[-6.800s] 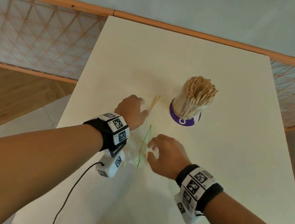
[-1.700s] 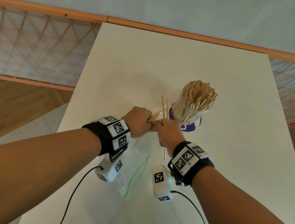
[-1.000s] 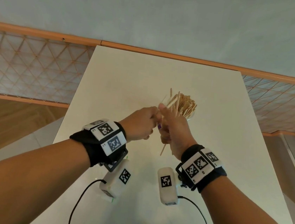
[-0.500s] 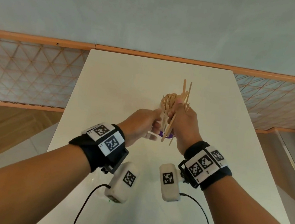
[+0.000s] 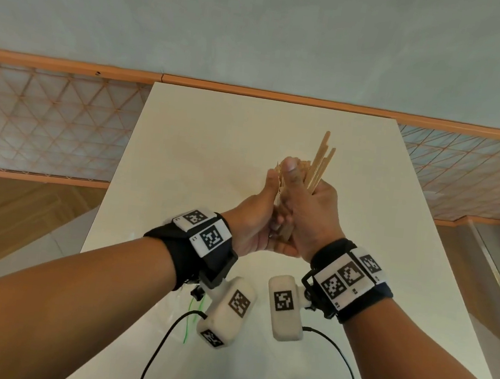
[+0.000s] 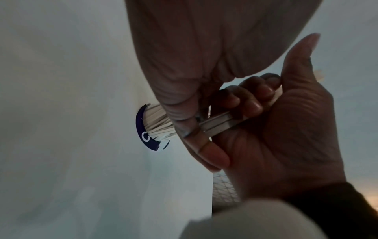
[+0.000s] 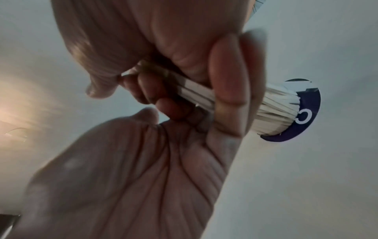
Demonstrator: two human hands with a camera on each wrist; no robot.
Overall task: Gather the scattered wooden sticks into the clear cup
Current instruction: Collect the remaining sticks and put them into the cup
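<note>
Hands (image 5: pixel 308 214) risen, fingers (image 6: pixel 251 100) gripping sticks (image 5: pixel 320 163)

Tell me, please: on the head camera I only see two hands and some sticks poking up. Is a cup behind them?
Observer: Yes. The right wrist view shows the clear cup, crammed full, with the left hand laying its fingers across its wall.
Visitor: What's under it?
Observer: A purple disc with a white ring mark sits at its base.
Visitor: How are the poking-up ones gripped?
Observer: In the left wrist view the right hand curls its fingers round that bundle of sticks.
</note>
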